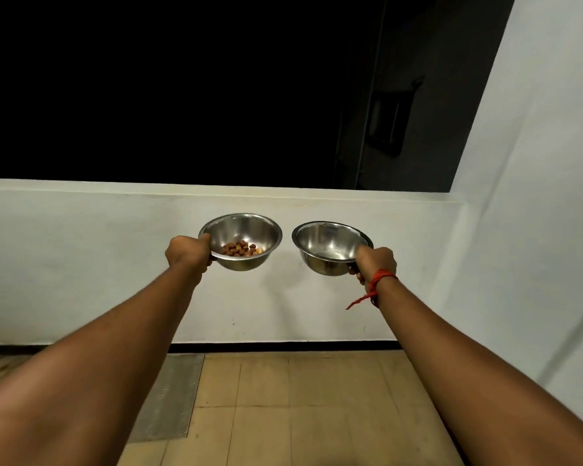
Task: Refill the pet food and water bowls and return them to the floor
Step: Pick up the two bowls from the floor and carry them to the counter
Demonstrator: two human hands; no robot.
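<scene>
- head view: the left hand clamps the near rim of a round shiny steel bowl with brown kibble inside, at 12 o'clock, in mid-air.
- the right hand, red thread at the wrist, grips the rim of a second round steel bowl at 1 o'clock; whether it holds water cannot be told.
- the bowls are just apart, before a low white wall, above the tan tiled floor.

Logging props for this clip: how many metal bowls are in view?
2. One bowl with kibble is held by the left hand; the other bowl by the right hand. Both are above the floor.
</scene>
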